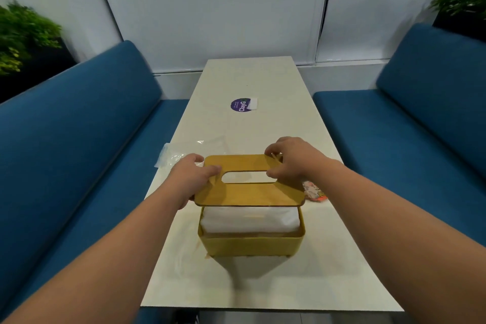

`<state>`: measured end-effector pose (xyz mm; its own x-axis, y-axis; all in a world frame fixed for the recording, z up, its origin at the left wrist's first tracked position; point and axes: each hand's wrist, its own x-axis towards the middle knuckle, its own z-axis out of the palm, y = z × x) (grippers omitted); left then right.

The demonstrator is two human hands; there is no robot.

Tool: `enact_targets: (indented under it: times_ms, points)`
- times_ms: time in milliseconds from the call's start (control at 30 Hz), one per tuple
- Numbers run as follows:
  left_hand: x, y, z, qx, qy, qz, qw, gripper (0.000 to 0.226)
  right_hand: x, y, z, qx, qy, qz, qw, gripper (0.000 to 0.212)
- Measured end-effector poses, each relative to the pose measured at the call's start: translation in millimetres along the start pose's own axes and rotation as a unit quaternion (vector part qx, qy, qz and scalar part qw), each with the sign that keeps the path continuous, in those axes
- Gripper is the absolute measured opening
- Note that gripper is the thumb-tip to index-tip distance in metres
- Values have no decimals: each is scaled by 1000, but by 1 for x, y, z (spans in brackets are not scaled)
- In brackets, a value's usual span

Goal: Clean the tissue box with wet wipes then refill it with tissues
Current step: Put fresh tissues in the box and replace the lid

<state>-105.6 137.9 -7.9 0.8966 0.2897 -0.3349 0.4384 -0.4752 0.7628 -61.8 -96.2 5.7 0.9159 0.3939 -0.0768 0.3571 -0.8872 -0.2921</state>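
Note:
A yellow tissue box (pixel 251 244) stands on the white table (pixel 263 284), filled with a stack of white tissues (pixel 249 219). Its wooden lid (pixel 249 193), with an oval slot, hovers just above the box, tilted up at the near edge. My left hand (pixel 193 179) grips the lid's left end, thumb on top. My right hand (pixel 288 159) grips its far right corner and the slot's right end.
An empty clear plastic wrapper (pixel 189 151) lies on the table behind my left hand. A small colourful packet (pixel 314 192) lies right of the box. A purple round sticker (pixel 243 105) sits mid-table. Blue sofas (pixel 79 139) flank the table on both sides.

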Motion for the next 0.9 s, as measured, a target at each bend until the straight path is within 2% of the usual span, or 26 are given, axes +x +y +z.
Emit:
enact_targets:
  times_ms: [133,300,500,633,767,900]
  points:
    - [4,-12,4,152,-2,16,988,68,0,-4,16,-13,-39,9,999,56]
    - [0,-25,11,217,3,24,976,67,-5,0,34,10,-48,22,999,54]
    - [-6,-30,15,273,3,31,962,68,-9,1,46,13,-69,23,997,59]
    - [-6,-31,14,294,-18,26,955,67,-12,3,49,19,-72,21,997,59]
    - [-5,-27,11,303,-48,19,952,74,-15,3,48,28,-78,30,996,59]
    - [0,-26,15,298,-73,92,947,85,-17,2,51,38,-69,40,996,59]
